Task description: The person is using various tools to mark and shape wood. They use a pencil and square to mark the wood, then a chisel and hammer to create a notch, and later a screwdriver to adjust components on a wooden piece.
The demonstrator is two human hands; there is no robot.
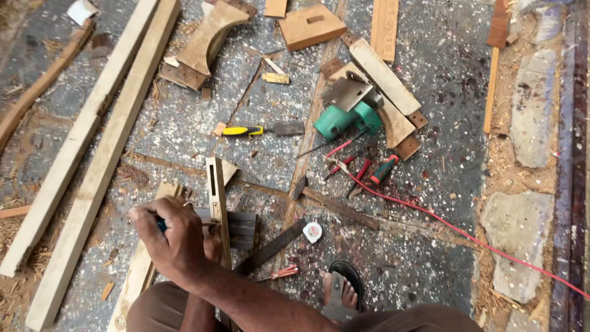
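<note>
My right hand (172,237) is closed around a small blue-bodied pencil, with its tip against a narrow upright wooden piece (216,184) that has a slot cut in it. My left hand (213,245) is mostly hidden under the right wrist and grips the same wooden piece lower down. A grey metal square (241,226) lies against the piece on its right. A dark flat ruler (273,247) lies slanted just beyond it.
Two long pale beams (92,154) run along the left. A green electric planer (344,115), a yellow-handled chisel (246,130), screwdrivers (384,169), a tape measure (312,232) and a red cable (467,237) lie on the speckled floor. My sandalled foot (342,294) is bottom centre.
</note>
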